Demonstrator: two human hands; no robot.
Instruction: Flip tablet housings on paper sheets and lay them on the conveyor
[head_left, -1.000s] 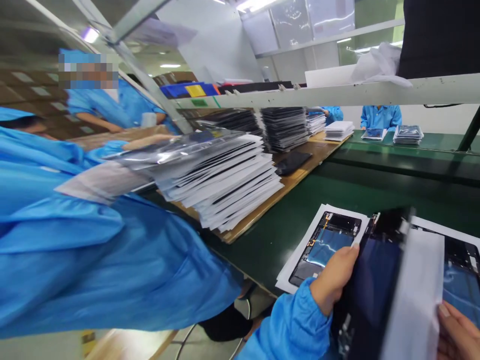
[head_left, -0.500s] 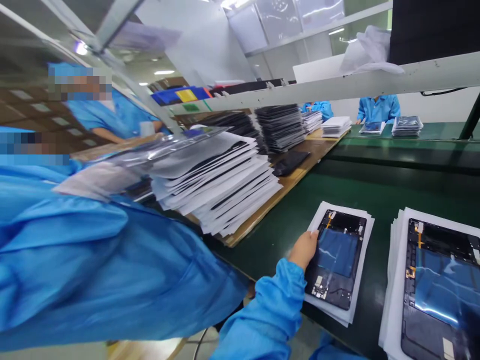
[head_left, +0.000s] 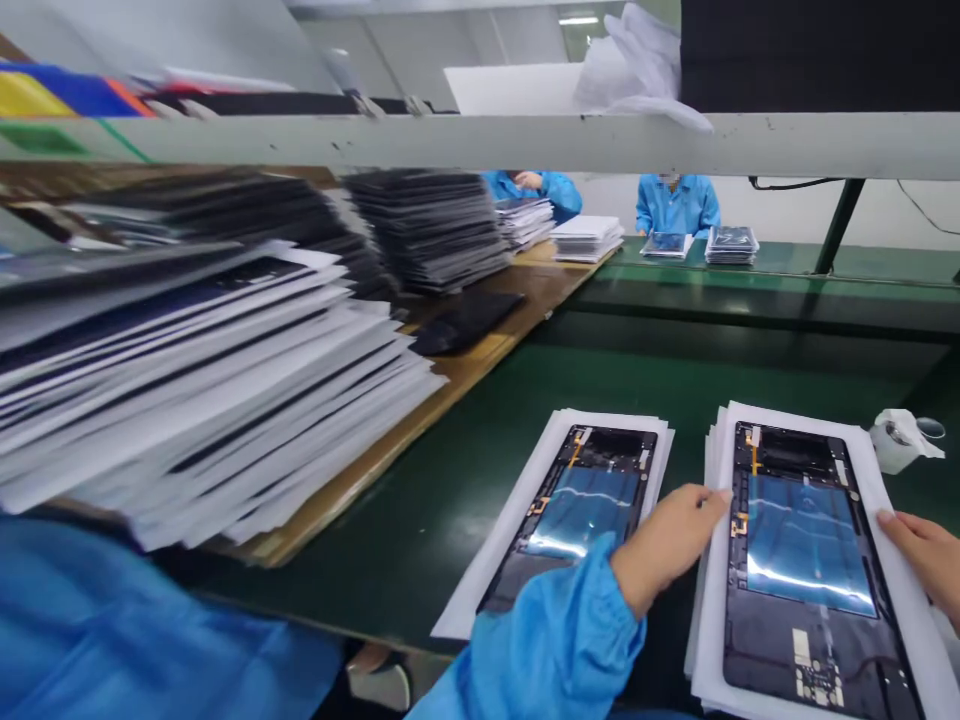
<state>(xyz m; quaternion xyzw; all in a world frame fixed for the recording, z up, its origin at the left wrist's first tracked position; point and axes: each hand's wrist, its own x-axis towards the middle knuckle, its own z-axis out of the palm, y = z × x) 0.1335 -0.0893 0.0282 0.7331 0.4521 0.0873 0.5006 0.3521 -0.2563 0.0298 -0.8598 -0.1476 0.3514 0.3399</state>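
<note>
Two stacks of dark tablet panels on white sheets lie on the green belt point(head_left: 465, 480). My left hand point(head_left: 664, 545), in a blue sleeve, grips the left edge of the right stack point(head_left: 802, 555). My right hand point(head_left: 926, 555) holds that stack's right edge. The left stack point(head_left: 570, 505) sits just left of my left hand, untouched. Both top panels show a blue reflective film and orange flex strips.
A tall pile of white and black sheets point(head_left: 202, 380) sits on a wooden board point(head_left: 420, 420) at left, with a black stack point(head_left: 427, 225) behind. A white tape roll point(head_left: 896, 440) lies at right. A white shelf bar point(head_left: 525, 140) spans overhead. Two co-workers in blue point(head_left: 675, 205) work far back.
My view has swung right and the co-worker at left has left the frame. My left hand moved from the left stack to the right stack, and my right hand now holds its other edge.
</note>
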